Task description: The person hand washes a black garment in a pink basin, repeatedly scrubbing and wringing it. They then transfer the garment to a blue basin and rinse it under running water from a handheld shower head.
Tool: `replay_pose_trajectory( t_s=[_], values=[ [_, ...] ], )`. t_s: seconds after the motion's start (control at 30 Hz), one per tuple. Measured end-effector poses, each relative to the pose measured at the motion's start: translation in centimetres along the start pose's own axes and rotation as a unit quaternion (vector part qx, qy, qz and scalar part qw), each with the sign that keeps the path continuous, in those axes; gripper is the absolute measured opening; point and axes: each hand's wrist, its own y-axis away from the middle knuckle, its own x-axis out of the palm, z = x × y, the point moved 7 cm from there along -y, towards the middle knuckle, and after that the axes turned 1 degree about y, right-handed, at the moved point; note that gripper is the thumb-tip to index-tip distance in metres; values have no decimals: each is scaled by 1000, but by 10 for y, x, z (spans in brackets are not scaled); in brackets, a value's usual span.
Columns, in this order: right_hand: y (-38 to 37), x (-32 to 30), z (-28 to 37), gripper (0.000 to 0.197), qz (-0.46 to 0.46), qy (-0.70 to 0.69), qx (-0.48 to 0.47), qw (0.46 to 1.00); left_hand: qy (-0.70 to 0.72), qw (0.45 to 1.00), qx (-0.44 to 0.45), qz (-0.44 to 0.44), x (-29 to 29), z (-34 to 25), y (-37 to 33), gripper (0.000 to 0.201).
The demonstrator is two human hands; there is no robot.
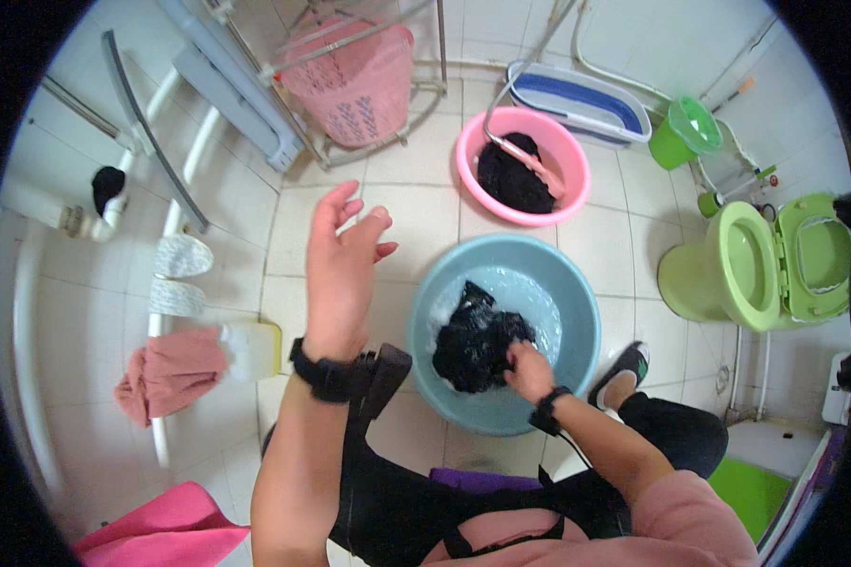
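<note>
A blue-grey basin (pixel 581 354) of sudsy water stands on the floor in front of me. In it lies a wet black garment (pixel 473 345), bunched up and partly above the water. My right hand (pixel 528 370) reaches in, its fingers closed on the garment's right edge; the fingertips are partly hidden by the cloth. Raised to the left of the basin, my left hand (pixel 342 269) is empty, with its fingers loosely bent and apart. Both wrists wear black straps.
Behind the basin sits a pink basin (pixel 577 156) with dark cloth and a shower head (pixel 539 168). A blue-and-white tub (pixel 577 99), a green bin (pixel 681 137) and a green toilet (pixel 728 269) stand beyond and right. A pink laundry basket (pixel 355 85) is on a rack.
</note>
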Motion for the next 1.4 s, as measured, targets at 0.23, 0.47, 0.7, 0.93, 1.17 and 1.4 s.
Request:
replay_pose_trajectory(
  t_s=[0.23,0.47,0.7,0.93,1.17,1.4],
  values=[
    [45,-107,38,102,201,-45,-98,974,-380,921,71,58,-12,60,-184,47],
    [33,-172,75,67,129,106,-160,973,-483,855,183,53,23,51,-368,63],
    [20,-203,69,55,141,58,-107,983,-391,897,204,40,63,75,-422,53],
    [26,-192,67,58,173,48,-105,978,-295,941,158,-55,3,79,-327,44],
    [33,-186,73,60,200,84,-113,970,-219,972,62,65,-111,128,-154,24],
    [36,-178,82,56,195,85,-148,966,-354,917,84,163,-167,168,-22,21]
  ],
)
